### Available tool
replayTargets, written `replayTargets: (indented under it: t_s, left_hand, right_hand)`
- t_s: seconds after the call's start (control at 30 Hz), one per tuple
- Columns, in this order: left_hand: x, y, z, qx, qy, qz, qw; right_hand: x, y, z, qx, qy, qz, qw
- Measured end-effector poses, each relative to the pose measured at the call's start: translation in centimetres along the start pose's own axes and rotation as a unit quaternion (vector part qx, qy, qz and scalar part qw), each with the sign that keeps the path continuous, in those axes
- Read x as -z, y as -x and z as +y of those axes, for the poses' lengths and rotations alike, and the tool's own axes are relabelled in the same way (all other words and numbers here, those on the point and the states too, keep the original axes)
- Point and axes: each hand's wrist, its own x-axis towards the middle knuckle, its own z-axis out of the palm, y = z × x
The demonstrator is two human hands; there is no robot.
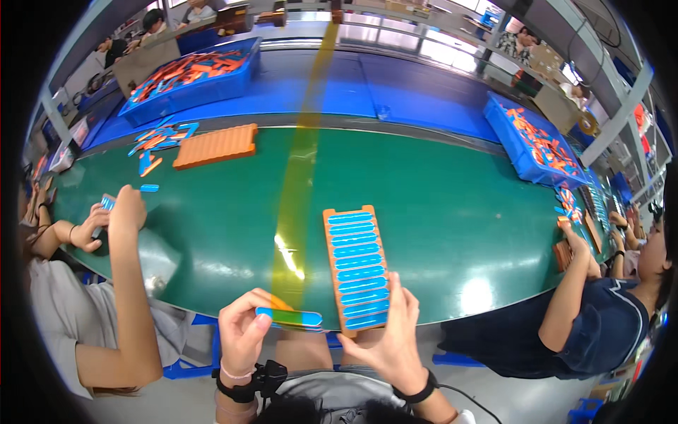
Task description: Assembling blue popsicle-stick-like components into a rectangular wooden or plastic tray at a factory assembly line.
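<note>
My left hand (239, 331) pinches a few thin, round-ended blue strips (300, 318) between thumb and fingers, beside the near end of the tray. Some orange shows behind these strips. An orange-brown slotted tray (368, 210) lies lengthwise on the table, its near end at the table's front edge. Several blue strips (357, 250) lie crosswise in it, one above another along its length. Around the tray's near right corner is my right hand (395, 332), its thumb at the near end and its fingers along the right side.
On the green table (438, 212), a ridged orange tray (215, 146) and loose strips (161, 138) lie at the far left. Blue bins (191, 95) (533, 166) of orange and blue pieces stand at the back. Co-workers' arms (126, 283) (565, 304) reach in on both sides.
</note>
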Motion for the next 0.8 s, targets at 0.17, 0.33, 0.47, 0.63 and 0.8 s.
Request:
replayTargets:
  t_s: [0.17,0.33,0.47,0.63,0.8]
  left_hand:
    - [-1.0,0.0,0.3,0.014,0.001,0.015,1.000]
    - [-3.6,-0.2,0.4,0.008,-0.028,-0.036,0.999]
    - [-5.4,0.0,0.1,0.004,-0.035,-0.061,0.998]
    - [-6.5,2.6,-1.5,0.025,-0.099,-0.043,0.994]
    - [-6.8,5.2,-2.1,0.094,-0.132,-0.057,0.985]
  right_hand:
    - [0.4,-1.6,-2.2,0.027,0.021,-0.029,0.999]
    - [2.9,-2.5,-1.7,-0.001,-0.309,-0.122,0.943]
    - [2.8,-2.3,-1.3,-0.088,-0.465,-0.146,0.869]
    - [3.0,0.6,0.6,-0.134,-0.531,-0.135,0.826]
    - [2.0,3.2,2.0,-0.162,-0.538,-0.161,0.811]
